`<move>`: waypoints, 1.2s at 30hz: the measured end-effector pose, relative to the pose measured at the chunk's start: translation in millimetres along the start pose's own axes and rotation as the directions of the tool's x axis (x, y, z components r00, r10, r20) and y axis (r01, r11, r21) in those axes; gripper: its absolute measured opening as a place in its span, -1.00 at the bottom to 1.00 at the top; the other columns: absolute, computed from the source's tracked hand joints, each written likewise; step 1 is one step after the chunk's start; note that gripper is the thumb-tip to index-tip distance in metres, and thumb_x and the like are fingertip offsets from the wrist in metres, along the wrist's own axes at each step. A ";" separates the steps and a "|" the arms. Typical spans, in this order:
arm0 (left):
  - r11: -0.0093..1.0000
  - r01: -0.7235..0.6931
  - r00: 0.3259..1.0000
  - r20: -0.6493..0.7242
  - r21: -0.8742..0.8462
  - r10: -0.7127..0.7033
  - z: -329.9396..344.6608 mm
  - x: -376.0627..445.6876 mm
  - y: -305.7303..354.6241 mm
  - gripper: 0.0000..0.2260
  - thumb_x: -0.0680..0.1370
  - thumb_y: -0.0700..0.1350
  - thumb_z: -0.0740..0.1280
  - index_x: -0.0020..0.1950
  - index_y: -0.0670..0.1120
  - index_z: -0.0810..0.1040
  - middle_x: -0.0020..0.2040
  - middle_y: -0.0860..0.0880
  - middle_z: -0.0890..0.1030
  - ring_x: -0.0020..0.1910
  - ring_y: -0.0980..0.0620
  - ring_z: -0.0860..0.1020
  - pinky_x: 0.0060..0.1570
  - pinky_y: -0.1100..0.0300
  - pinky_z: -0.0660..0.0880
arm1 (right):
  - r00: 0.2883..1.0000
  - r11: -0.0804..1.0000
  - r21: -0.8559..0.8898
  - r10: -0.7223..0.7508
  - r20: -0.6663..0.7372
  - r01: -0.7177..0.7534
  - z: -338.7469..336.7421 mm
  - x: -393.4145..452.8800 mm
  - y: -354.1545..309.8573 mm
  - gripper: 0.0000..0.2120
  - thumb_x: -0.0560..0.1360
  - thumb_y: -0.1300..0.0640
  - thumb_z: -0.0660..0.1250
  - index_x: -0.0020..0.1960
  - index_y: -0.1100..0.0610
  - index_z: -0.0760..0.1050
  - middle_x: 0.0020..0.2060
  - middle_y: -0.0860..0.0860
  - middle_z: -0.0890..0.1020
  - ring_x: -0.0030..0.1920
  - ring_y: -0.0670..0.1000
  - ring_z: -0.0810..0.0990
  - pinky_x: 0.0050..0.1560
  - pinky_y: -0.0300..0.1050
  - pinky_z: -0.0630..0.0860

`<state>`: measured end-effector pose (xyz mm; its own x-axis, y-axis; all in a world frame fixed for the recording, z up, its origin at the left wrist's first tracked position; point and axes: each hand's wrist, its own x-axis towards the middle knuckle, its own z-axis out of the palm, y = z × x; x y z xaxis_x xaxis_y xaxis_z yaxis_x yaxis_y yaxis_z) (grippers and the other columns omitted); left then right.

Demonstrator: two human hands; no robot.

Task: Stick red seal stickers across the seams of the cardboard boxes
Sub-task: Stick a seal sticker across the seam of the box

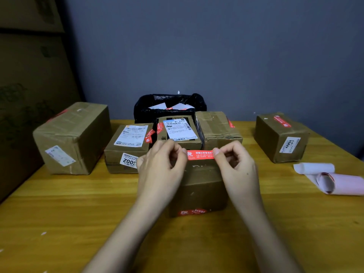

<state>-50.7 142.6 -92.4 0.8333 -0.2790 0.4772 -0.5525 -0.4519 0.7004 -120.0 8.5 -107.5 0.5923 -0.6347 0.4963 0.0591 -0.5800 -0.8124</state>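
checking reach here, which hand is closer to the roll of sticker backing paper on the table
Right. The right hand pinches one end of the red sticker over the middle box, on the side toward the roll. The left hand holds the other end, farther away.

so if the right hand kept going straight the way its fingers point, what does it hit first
Its fingers curl leftward, so the right hand would likely meet the left hand first, along the red sticker stretched between them; depth is unclear.

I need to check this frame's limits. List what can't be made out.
- Head view: both ends of the red sticker, covered by the left hand and right hand.
- Near box top seam: hidden by hands.
- Shipping label print: too small.
- Bin bag contents: mostly hidden by boxes.
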 end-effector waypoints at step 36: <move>0.718 -0.084 0.993 0.121 0.691 -0.001 6.4 2.8 0.2 -0.67 0.57 0.14 0.10 0.12 0.02 0.54 0.13 -0.06 0.50 0.16 -0.10 0.41 0.09 -0.01 0.23 | 0.943 0.734 -0.611 -0.129 0.307 0.299 2.8 11.6 5.9 -0.82 0.57 -0.06 0.17 -0.17 -0.03 0.31 -0.20 -0.14 0.39 -0.08 -0.06 0.32 -0.08 -0.12 0.11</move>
<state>-48.4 136.2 -94.3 0.8300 -0.3791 0.4092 -0.4523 -0.8867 0.0961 -110.5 -0.9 -107.4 0.7975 -0.3674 0.4786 -0.2703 -0.9267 -0.2609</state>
